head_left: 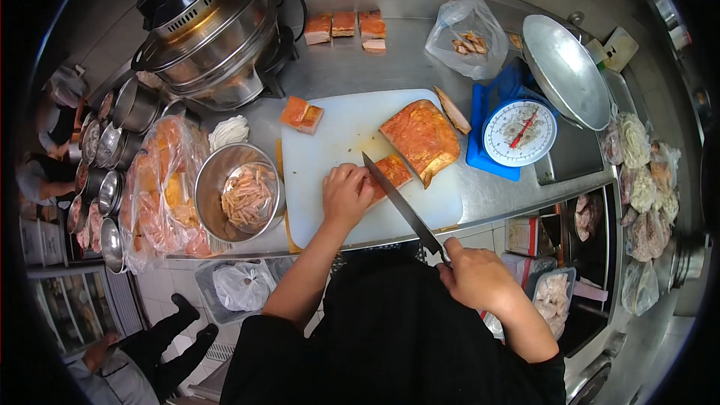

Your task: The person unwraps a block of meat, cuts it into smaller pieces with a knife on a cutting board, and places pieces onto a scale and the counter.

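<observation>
A long knife [405,212] is in my right hand [478,276], its fingers wrapped round the handle. The blade lies over a strip of browned meat [390,176] on the white cutting board [322,150]. My left hand [347,193] rests on the strip's left end, fingers curled against it. Behind the strip sits a larger browned slab [421,139]. Small cut pieces [301,115] lie at the board's upper left corner, and a thin slice [452,110] leans at its upper right edge.
Left of the board stand a steel bowl of meat strips [247,199] and a large metal cooker [210,37]. A blue scale [491,131] with a metal pan [564,67] is on the right. Meat blocks [343,24] and a plastic bag [469,34] lie behind. Other people stand at far left.
</observation>
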Action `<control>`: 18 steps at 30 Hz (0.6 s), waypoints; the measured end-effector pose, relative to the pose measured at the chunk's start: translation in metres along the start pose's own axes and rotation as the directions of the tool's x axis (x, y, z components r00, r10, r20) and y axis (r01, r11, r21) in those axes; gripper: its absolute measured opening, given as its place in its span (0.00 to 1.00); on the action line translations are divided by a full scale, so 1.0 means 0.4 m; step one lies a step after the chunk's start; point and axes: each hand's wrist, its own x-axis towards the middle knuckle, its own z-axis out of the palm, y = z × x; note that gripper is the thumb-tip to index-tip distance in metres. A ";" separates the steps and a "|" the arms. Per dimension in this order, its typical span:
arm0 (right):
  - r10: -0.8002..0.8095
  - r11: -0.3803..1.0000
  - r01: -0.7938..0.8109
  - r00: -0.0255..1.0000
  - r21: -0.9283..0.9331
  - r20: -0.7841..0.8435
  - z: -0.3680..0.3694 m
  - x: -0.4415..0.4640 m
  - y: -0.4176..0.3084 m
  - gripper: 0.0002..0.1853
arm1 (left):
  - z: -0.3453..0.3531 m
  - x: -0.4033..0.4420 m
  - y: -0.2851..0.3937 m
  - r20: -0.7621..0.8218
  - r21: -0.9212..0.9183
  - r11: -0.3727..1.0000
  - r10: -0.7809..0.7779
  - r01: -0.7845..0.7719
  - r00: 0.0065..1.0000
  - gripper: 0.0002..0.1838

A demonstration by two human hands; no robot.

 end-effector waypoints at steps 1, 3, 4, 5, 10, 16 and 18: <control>-0.002 1.000 0.002 1.000 -0.001 0.000 0.000 0.000 0.000 0.13 | 0.001 0.000 -0.002 -0.003 -0.003 1.000 0.000 0.000 1.000 0.09; -0.003 1.000 0.003 1.000 -0.001 0.001 0.001 0.000 -0.001 0.13 | 0.001 0.000 -0.003 -0.006 -0.009 1.000 0.005 -0.005 1.000 0.09; -0.007 1.000 0.007 1.000 0.001 0.001 0.001 0.000 -0.002 0.13 | 0.000 0.000 -0.003 -0.008 -0.015 1.000 0.010 -0.010 1.000 0.09; -0.011 1.000 0.011 1.000 0.003 0.001 0.001 0.000 -0.002 0.13 | 0.000 0.000 -0.003 -0.008 -0.016 1.000 0.010 -0.010 1.000 0.09; 0.016 0.999 -0.017 1.000 0.032 0.021 0.006 0.002 -0.001 0.14 | 0.002 0.000 -0.003 -0.011 -0.011 1.000 0.005 -0.005 1.000 0.08; 0.044 0.997 -0.046 0.998 0.053 0.048 0.009 0.009 0.001 0.15 | -0.001 0.001 -0.001 -0.018 -0.014 1.000 0.014 -0.015 1.000 0.07; 0.046 0.997 -0.048 0.998 0.057 0.050 0.008 0.013 0.000 0.15 | 0.002 -0.001 -0.004 -0.028 -0.036 0.999 -0.003 0.002 1.000 0.08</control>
